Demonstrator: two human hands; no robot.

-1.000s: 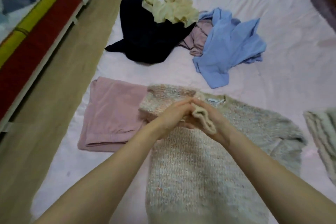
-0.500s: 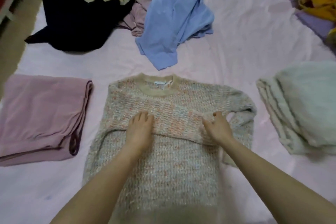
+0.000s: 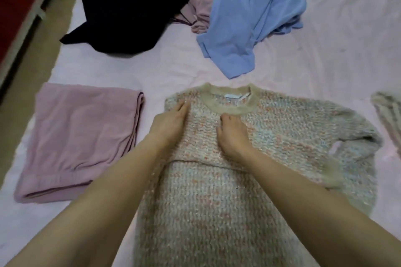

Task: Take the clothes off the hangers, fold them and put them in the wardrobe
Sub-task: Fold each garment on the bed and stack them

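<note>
Flat on the speckled pastel knit sweater (image 3: 217, 201), both hands' straight fingers (image 3: 181, 107), sleeve folded across.

pink bed sheet (image 3: 325, 54) — knit sweater (image 3: 217, 191), folded mauve garment (image 3: 82, 136), loose clothes heap (image 3: 173, 13).

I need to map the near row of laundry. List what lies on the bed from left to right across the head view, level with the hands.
folded pink garment → left hand → right hand, both on the knitted sweater → striped folded garment at the right edge.
</note>
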